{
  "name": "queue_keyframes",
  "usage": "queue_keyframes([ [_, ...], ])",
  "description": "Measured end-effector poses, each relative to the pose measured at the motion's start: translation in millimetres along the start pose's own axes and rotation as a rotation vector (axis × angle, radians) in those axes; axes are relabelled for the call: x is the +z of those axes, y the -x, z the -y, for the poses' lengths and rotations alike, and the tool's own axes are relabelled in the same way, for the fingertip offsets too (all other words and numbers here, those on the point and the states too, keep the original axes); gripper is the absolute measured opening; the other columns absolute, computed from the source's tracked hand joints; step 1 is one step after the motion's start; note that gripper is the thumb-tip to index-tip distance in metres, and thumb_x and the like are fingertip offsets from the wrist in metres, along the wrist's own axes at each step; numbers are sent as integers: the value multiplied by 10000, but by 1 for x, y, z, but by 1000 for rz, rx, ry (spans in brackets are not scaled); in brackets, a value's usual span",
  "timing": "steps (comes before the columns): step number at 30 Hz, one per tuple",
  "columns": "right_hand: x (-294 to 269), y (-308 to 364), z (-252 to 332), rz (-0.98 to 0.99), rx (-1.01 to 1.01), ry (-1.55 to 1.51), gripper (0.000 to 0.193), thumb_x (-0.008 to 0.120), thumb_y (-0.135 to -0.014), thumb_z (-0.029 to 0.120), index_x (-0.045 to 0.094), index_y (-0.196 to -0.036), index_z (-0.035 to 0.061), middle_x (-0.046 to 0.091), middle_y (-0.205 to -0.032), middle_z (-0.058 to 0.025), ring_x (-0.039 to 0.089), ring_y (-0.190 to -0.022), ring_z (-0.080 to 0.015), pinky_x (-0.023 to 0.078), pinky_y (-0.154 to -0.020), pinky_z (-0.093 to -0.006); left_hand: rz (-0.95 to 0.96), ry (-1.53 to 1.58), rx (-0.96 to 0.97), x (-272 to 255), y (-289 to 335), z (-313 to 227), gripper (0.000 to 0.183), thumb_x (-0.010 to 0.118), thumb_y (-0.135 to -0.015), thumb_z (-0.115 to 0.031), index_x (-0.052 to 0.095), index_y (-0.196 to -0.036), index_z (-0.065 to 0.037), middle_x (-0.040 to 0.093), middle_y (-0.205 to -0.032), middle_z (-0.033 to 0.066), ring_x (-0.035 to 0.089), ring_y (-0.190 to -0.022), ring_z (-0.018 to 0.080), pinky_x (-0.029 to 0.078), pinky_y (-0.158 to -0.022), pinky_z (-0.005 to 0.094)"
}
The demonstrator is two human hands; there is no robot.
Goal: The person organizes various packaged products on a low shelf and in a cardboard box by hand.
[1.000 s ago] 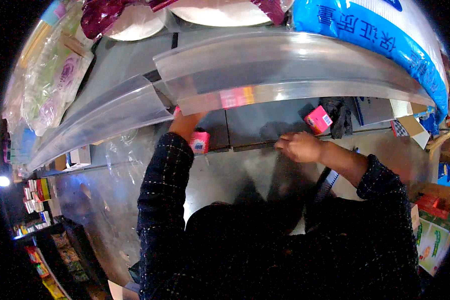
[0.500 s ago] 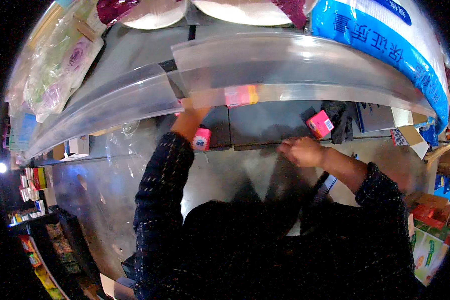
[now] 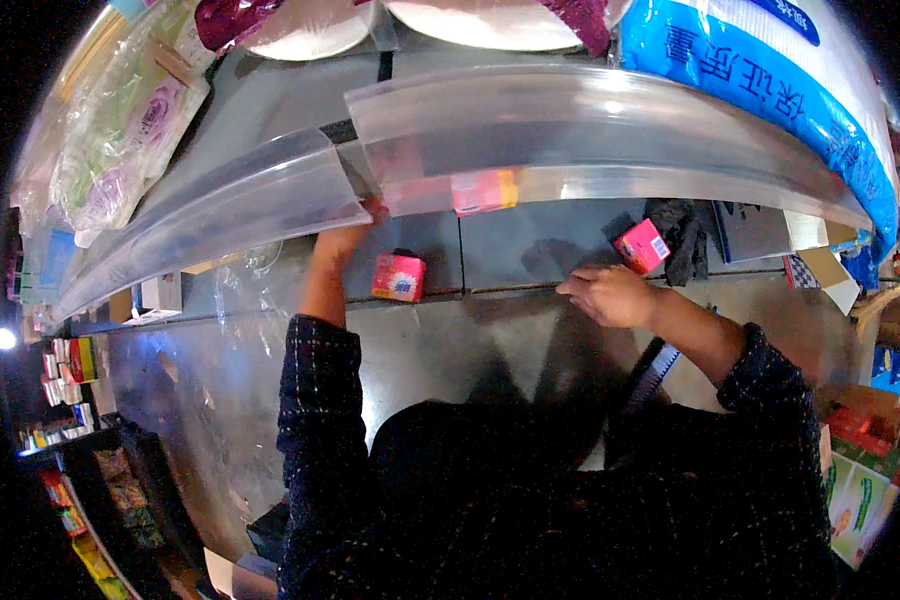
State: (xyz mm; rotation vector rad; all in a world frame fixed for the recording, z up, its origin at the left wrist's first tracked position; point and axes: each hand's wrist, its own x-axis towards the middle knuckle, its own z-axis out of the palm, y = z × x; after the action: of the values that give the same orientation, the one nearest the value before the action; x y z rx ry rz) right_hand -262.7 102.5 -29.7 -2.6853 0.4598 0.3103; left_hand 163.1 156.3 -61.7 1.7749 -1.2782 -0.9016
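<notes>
My left hand [image 3: 350, 235] reaches up to the end of a clear plastic strip [image 3: 260, 195]. Its fingertips are partly behind the plastic, so their grip is hard to read. Just right of that wrist, a small pink box [image 3: 398, 278] rests near the front edge of the grey shelf [image 3: 515, 245]. My right hand [image 3: 612, 297] hovers by the shelf edge with fingers curled together and nothing visible in them. Above it lies another pink box [image 3: 640, 247], tilted, beside crumpled black plastic [image 3: 680, 240]. A pink and yellow pack [image 3: 484, 191] shows through the longer clear strip [image 3: 600, 130].
A large blue and white bag [image 3: 760, 90] fills the back right. Plastic-wrapped flowered packs [image 3: 130, 140] stand at the back left. An open carton [image 3: 820, 260] sits at the shelf's right end. Low racks of packets [image 3: 80, 510] line the left side.
My left hand has drawn back leftward from behind the longer strip, leaving the left pink box in fuller view. The right hand has barely shifted, and its fingers have loosened slightly.
</notes>
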Motion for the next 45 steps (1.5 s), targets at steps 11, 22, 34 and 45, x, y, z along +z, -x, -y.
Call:
queue_keyframes([
  [11, 2, -7, -1, 43, -56, 63, 460, 582, -730, 132, 517, -1182, 88, 591, -1031, -138, 600, -933, -320, 537, -709, -432, -311, -817, 237, 44, -46, 37, 265, 573, -834, -232, 623, -1046, -81, 628, -989, 171, 593, -907, 358, 466, -779, 473],
  [22, 10, -7, 1, 106, -47, 37, 442, 583, -743, 134, 500, -1174, 83, 571, -1065, -152, 571, -994, -351, 518, -780, -454, -170, -945, 481, 52, -47, 39, 354, 560, -819, -315, 598, -1114, -123, 620, -1023, 145, 589, -901, 363, 458, -789, 480],
  [34, 8, -5, 3, 71, -86, 85, 365, 559, -760, 135, 510, -1112, 53, 595, -990, -160, 609, -904, -340, 530, -721, -452, -163, -853, 382, 55, -51, 9, 412, 590, -795, -334, 577, -1140, -110, 599, -1062, 157, 559, -964, 369, 434, -846, 474],
  [45, 10, 1, -2, 44, -114, 167, 391, 553, -765, 161, 499, -1138, 61, 586, -1033, -160, 607, -925, -337, 532, -723, -437, -73, -755, 381, 37, -57, -16, 471, 617, -773, -352, 558, -1164, -97, 579, -1098, 167, 531, -1022, 375, 413, -899, 469],
])
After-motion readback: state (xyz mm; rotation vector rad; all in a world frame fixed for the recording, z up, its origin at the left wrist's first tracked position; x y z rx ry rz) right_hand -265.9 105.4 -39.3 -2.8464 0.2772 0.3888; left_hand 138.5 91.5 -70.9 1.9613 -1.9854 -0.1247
